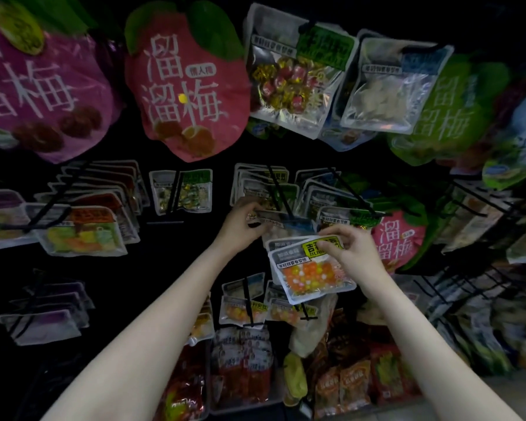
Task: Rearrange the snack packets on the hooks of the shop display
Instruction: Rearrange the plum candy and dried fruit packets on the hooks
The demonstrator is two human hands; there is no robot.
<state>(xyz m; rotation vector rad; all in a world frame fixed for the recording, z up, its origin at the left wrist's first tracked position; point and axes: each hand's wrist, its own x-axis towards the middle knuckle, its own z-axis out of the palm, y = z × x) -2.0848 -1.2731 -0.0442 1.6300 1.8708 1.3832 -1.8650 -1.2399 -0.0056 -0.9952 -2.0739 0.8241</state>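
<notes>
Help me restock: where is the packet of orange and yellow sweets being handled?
In the head view, right of centre: the orange-and-yellow sweet packet is pinched at its top by the right hand, just below the left hand.

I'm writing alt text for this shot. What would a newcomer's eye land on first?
Probably the big pink plum-shaped packet hanging top centre. Next, mid-frame, the right hand pinching a clear packet of orange and yellow sweets, while the left hand grips another packet just above it. Dim hooks of packets surround them.

My right hand point(343, 249) pinches the top of an orange-and-yellow candy packet point(312, 276); my left hand point(245, 221) grips a clear packet point(289, 227) just above it, among hooks point(275, 188) of hanging snacks
</notes>
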